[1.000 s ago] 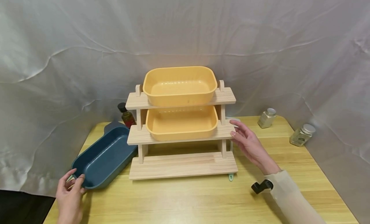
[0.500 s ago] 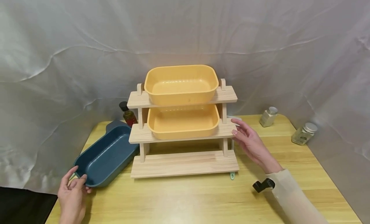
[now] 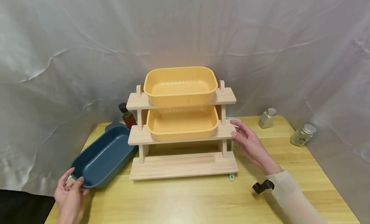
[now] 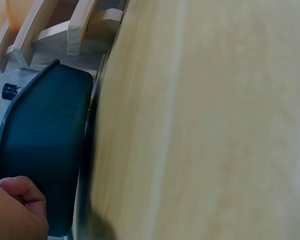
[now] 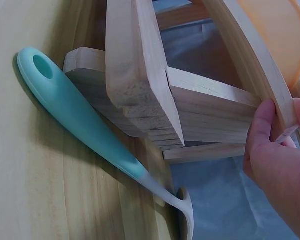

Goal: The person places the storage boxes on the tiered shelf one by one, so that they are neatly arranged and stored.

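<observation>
In the head view my left hand (image 3: 69, 192) pinches the near left corner of a dark blue rectangular bin (image 3: 105, 156), thumb over the rim. The left wrist view has the bin (image 4: 45, 145) seen from its side, tilted, with the thumb on its wall. My right hand (image 3: 250, 145) grips the right end of the middle shelf of a three-tier wooden rack (image 3: 185, 165). Two yellow bins stand on the rack: an upper bin (image 3: 180, 100) on the top shelf and a lower bin (image 3: 183, 135) on the middle one. The bottom shelf is bare.
A turquoise-handled utensil (image 5: 85, 120) lies on the table beside the rack's right end, its pale head partly out of view. A black-capped bottle (image 3: 127, 116) stands behind the blue bin. Two spice jars, one at the back (image 3: 267, 118) and one further right (image 3: 303, 135), stand near the curtain.
The near end of the blue bin has shifted slightly left with my left hand. My right hand stays on the middle shelf, and the rack keeps its place.
</observation>
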Demonstrator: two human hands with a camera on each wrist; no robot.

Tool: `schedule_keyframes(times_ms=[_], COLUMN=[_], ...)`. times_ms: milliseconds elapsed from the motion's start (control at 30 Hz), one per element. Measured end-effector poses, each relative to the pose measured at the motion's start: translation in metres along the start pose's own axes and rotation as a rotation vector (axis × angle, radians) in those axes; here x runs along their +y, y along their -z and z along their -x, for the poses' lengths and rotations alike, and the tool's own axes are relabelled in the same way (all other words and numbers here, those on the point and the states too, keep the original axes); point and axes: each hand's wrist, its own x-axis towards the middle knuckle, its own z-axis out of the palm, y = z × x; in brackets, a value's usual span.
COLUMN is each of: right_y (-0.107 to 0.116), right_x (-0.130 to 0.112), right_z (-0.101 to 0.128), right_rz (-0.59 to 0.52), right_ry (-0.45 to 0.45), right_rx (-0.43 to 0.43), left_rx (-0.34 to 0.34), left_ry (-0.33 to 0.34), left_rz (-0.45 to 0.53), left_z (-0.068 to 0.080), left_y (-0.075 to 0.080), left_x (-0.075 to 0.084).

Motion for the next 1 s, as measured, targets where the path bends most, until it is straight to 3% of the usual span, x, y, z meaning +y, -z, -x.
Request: schedule_keyframes(times_ms=[300,533,733,1000], right_y=[-0.003,-0.002,-0.001,0.000], right_x=[0.001,-0.001,0.000,0.001], right_z=[0.000,0.000,0.001,0.000], right_rz=[0.002,0.008,0.004,-0.014], right_ry=[-0.014,-0.019,-0.013,-0.005], right_rx=[0.000,0.012,0.008,-0.001], left_rx=[0.067,0.071,0.097,0.071], left_ry=[-0.080,-0.107,-0.184,-0.252], left_rz=[0.084,0.157,0.172,0.274], left_z=[0.000,0.002,0.004,0.004], left_y=[0.001,-0.003,-0.002,0.002], left_x=[0.013,0.024,0.033,0.040])
